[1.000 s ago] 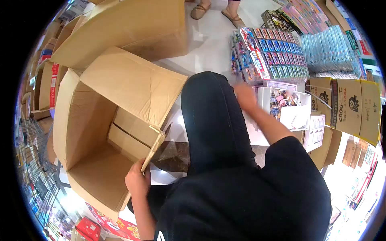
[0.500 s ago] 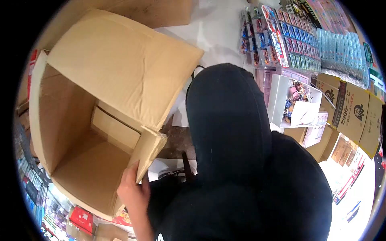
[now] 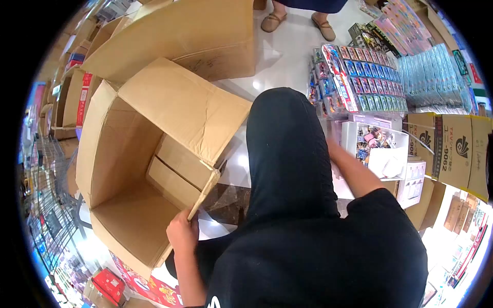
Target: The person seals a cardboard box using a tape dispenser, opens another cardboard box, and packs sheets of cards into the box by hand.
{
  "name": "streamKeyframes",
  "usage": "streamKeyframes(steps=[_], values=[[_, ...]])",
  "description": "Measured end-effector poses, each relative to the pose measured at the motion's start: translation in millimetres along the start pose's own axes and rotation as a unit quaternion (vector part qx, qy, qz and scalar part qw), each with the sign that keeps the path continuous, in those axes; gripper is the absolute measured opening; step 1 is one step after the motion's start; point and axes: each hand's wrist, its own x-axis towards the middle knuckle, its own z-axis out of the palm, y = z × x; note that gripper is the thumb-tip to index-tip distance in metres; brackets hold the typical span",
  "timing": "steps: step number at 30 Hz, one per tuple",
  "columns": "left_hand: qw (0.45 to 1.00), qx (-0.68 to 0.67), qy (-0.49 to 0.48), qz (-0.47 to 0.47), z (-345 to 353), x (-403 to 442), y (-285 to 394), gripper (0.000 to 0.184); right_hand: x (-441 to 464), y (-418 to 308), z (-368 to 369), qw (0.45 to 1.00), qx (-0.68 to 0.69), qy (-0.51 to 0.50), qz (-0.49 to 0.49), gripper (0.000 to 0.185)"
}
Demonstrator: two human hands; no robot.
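I grip the open carton (image 3: 190, 105) by its edge with my left fingers (image 3: 183, 218), probably to steady it beside the leg (image 3: 287, 154); my blurred right fingers (image 3: 332, 146), open or closed I cannot tell, are near the white box (image 3: 350, 139).

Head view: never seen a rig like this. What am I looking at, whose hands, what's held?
No robot here: a person's bare hands, seen by a camera worn on their head, looking down past their dark-clothed knee.

The left hand grips the edge of a large open carton; no contents show in its visible part. The right hand, blurred and partly hidden, is beside the knee, near a white box of small items; I can't tell whether it holds anything.

Beyond that box are colourful blister packs; right of it, a carton marked 9062. Someone else's shoes stand on the shiny floor.
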Motion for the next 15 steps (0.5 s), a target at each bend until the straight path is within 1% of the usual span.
streamKeyframes(steps=[1,2,3,5,6,8,9,11,12,13,15], values=[[1.000,-0.002,0.004,-0.002,0,0,0,0.020,-10,8,-32,0.992,0.039,0.116,0.026,0.041],[1.000,0.008,-0.003,-0.003,1,-2,1,0.018,-21,17,-57,0.942,0.092,0.317,0.056,0.037],[1.000,0.019,-0.010,-0.003,0,-3,2,0.017,-56,9,-95,0.902,0.166,0.384,0.104,0.051],[1.000,0.003,0.005,-0.006,2,-8,9,0.017,-61,26,-119,0.839,0.038,0.518,0.162,0.058],[1.000,0.007,-0.002,-0.009,2,-10,10,0.017,-48,40,-120,0.835,0.040,0.524,0.161,0.058],[0.999,0.019,-0.024,-0.009,0,-16,12,0.017,-6,70,-106,0.854,0.110,0.414,0.295,0.068],[1.000,0.019,-0.019,-0.015,0,-22,14,0.017,-4,71,-107,0.855,0.109,0.417,0.288,0.068],[0.999,0.021,-0.039,0.006,1,-33,17,0.018,2,68,-110,0.877,0.099,0.342,0.323,0.073],[0.999,0.016,-0.037,-0.003,5,-42,20,0.018,6,68,-108,0.871,0.086,0.366,0.317,0.069],[0.999,0.016,-0.043,-0.003,10,-48,20,0.022,9,69,-109,0.873,0.080,0.367,0.310,0.069],[0.999,0.018,-0.046,0.006,17,-50,22,0.030,9,82,-120,0.901,0.088,0.331,0.266,0.057]])
